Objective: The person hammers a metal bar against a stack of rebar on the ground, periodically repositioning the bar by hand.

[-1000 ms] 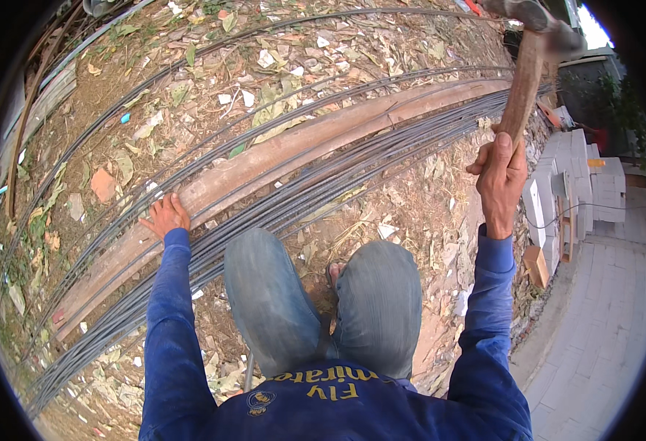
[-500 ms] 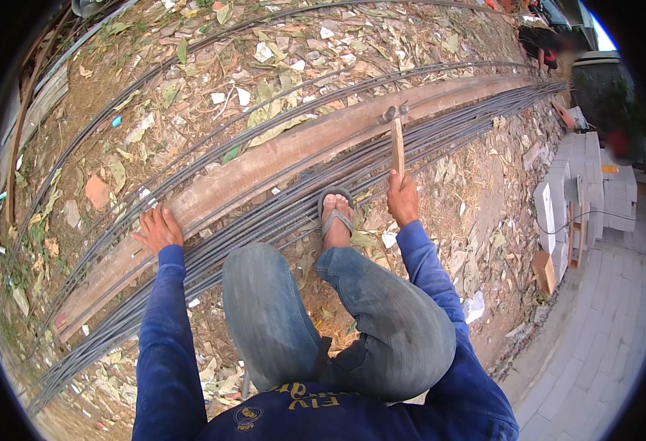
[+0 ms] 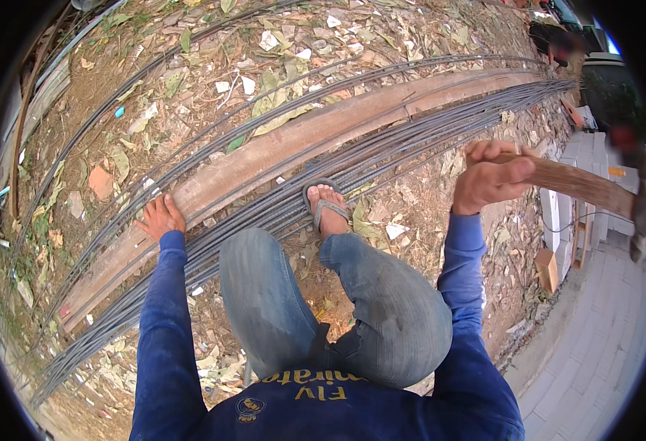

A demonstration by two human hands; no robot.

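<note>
My right hand (image 3: 493, 178) is raised on the right, closed around the wooden handle (image 3: 583, 184) of a hammer. The hammer's dark metal head (image 3: 640, 217) points away to the right, near the rim of the picture. My left hand (image 3: 163, 217) rests with fingers spread on a long wooden plank (image 3: 301, 141) that lies across the ground. Along the plank runs a thin metal rod (image 3: 279, 170), passing by my left hand. Small dark pin-like pieces (image 3: 409, 97) stick up from the plank's far part.
A bundle of dark steel rods (image 3: 264, 206) lies on the near side of the plank, with my sandalled foot (image 3: 329, 209) at it. Thinner rods (image 3: 286, 106) curve beyond. Grey blocks (image 3: 583, 158) stand at right. Another person (image 3: 558, 45) is at the far right. Leaves and rubble litter the ground.
My right hand has lifted the hammer from over the plank, up and to the right. My left hand stays at nearly the same place on the plank.
</note>
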